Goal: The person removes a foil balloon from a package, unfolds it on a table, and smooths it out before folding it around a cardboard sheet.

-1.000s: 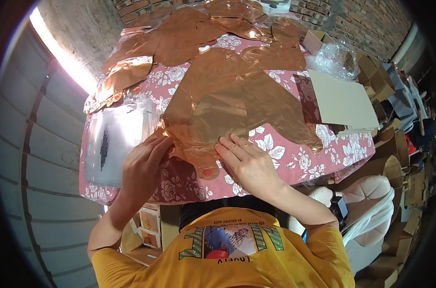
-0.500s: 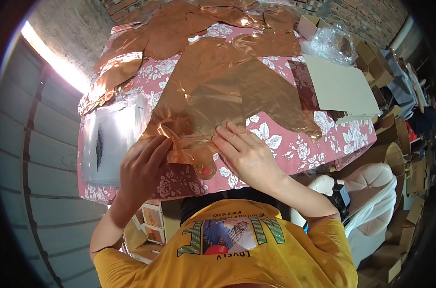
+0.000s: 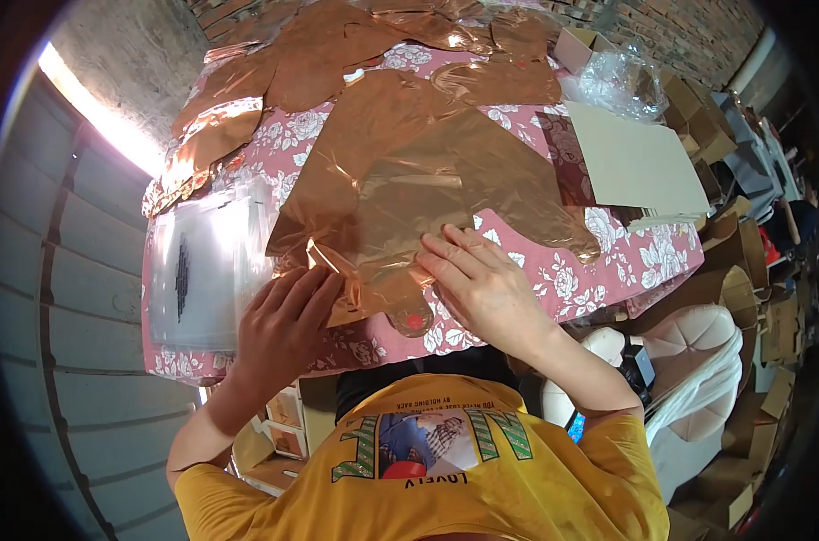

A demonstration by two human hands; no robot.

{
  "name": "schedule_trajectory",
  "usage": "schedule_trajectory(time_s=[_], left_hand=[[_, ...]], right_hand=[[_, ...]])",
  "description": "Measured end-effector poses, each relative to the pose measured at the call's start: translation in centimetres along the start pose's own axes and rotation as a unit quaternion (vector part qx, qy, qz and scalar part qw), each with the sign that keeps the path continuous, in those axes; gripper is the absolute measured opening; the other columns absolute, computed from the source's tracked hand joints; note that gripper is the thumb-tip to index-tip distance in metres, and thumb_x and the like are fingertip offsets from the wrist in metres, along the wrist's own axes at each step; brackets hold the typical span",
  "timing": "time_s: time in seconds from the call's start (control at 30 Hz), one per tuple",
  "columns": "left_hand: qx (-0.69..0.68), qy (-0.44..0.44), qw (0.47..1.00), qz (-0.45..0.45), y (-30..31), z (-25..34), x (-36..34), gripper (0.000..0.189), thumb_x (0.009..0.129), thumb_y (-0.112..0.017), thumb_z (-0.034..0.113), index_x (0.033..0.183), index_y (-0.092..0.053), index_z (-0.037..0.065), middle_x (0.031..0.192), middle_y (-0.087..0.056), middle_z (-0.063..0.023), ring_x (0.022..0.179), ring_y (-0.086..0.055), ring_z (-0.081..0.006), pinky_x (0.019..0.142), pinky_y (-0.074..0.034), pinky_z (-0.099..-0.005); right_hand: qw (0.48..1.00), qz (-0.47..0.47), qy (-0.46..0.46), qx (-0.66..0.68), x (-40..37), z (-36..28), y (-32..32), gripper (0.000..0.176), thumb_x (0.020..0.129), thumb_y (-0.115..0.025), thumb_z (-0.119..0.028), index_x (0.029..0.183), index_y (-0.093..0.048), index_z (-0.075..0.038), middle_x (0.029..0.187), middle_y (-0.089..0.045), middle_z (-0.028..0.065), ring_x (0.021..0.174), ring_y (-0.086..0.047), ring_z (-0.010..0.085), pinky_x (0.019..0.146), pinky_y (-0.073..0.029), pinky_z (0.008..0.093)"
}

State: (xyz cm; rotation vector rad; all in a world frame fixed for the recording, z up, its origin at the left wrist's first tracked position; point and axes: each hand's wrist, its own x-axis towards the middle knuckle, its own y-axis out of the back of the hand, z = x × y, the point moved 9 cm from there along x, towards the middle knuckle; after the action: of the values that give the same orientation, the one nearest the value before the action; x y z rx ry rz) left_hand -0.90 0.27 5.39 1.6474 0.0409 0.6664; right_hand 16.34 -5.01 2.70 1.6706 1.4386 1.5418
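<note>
A flat, copper-coloured foil balloon (image 3: 409,171) lies spread on the table in front of me, wrinkled and shiny. Its rounded near tab carries a red dot (image 3: 415,321). My left hand (image 3: 288,316) is at the balloon's near left edge, its bent fingers closed on a creased, raised fold of the foil; the thumb is hidden. My right hand (image 3: 486,284) rests with fingers stretched out on the near edge, just right of the tab.
More copper foil pieces (image 3: 324,54) cover the far side of the flowered pink tablecloth (image 3: 563,288). Clear plastic sleeves (image 3: 207,270) lie at the left. At the right are pale card sheets (image 3: 639,158), crumpled clear plastic (image 3: 621,86) and cardboard boxes (image 3: 698,117). A padded chair (image 3: 694,352) stands lower right.
Both hands have moved slightly to the right along the balloon's near edge. The tab with the red dot has shifted right too, and the foil near my left hand lies differently.
</note>
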Motion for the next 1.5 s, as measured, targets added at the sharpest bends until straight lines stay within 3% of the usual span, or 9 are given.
schedule_trajectory(time_s=[0.87,0.93,1.27,1.37,1.43,1.5], left_hand=[[0.016,-0.026,0.999,-0.014,-0.1,1.6,0.4,0.043,0.081,-0.070,0.014,0.122,-0.063,0.007,0.113,-0.065,-0.0091,0.103,-0.063,-0.0251,0.088,-0.052,-0.0374],[0.001,-0.012,1.000,-0.013,0.0,1.6,0.6,0.041,0.079,-0.070,0.006,0.119,-0.065,0.007,0.113,-0.067,-0.0076,0.102,-0.065,-0.0261,0.087,-0.053,-0.0383],[0.005,-0.016,1.000,-0.016,-0.2,1.9,0.6,0.041,0.079,-0.070,0.006,0.120,-0.065,0.008,0.114,-0.067,-0.0066,0.102,-0.065,-0.0258,0.087,-0.053,-0.0375],[0.008,-0.022,1.000,-0.018,-0.3,1.9,0.5,0.044,0.077,-0.073,0.012,0.121,-0.064,0.009,0.115,-0.066,-0.0072,0.103,-0.065,-0.0267,0.086,-0.053,-0.0382],[-0.010,-0.030,0.999,-0.029,0.0,2.0,0.6,0.048,0.084,-0.070,0.035,0.122,-0.063,0.007,0.114,-0.064,-0.0113,0.104,-0.063,-0.0292,0.088,-0.052,-0.0403],[-0.012,-0.031,0.999,-0.031,0.4,2.0,0.7,0.053,0.082,-0.070,0.043,0.122,-0.063,0.008,0.115,-0.064,-0.0113,0.106,-0.063,-0.0300,0.089,-0.051,-0.0411]], right_hand=[[1.000,0.002,-0.012,0.011,-0.4,1.0,0.6,0.035,0.082,-0.070,-0.008,0.117,-0.064,-0.008,0.129,-0.062,0.0087,0.125,-0.055,0.0307,0.107,-0.045,0.0440],[1.000,-0.003,-0.011,0.009,-0.5,1.1,0.6,0.036,0.083,-0.070,-0.008,0.118,-0.064,-0.008,0.130,-0.062,0.0087,0.126,-0.054,0.0306,0.107,-0.044,0.0440],[1.000,-0.012,-0.008,0.011,-0.8,1.5,0.7,0.037,0.084,-0.069,-0.009,0.120,-0.063,-0.008,0.132,-0.060,0.0086,0.129,-0.052,0.0306,0.109,-0.042,0.0443],[1.000,-0.011,-0.003,0.013,-0.7,1.4,0.8,0.032,0.086,-0.065,-0.011,0.118,-0.063,-0.006,0.131,-0.060,0.0107,0.129,-0.051,0.0304,0.111,-0.039,0.0444],[1.000,-0.016,0.000,0.015,-0.7,1.3,0.8,0.033,0.086,-0.065,-0.011,0.118,-0.063,-0.005,0.132,-0.059,0.0113,0.129,-0.051,0.0310,0.111,-0.039,0.0447],[1.000,-0.019,0.000,0.024,-0.8,1.3,0.8,0.033,0.086,-0.064,-0.010,0.119,-0.062,-0.005,0.133,-0.059,0.0118,0.129,-0.050,0.0313,0.111,-0.039,0.0448]])
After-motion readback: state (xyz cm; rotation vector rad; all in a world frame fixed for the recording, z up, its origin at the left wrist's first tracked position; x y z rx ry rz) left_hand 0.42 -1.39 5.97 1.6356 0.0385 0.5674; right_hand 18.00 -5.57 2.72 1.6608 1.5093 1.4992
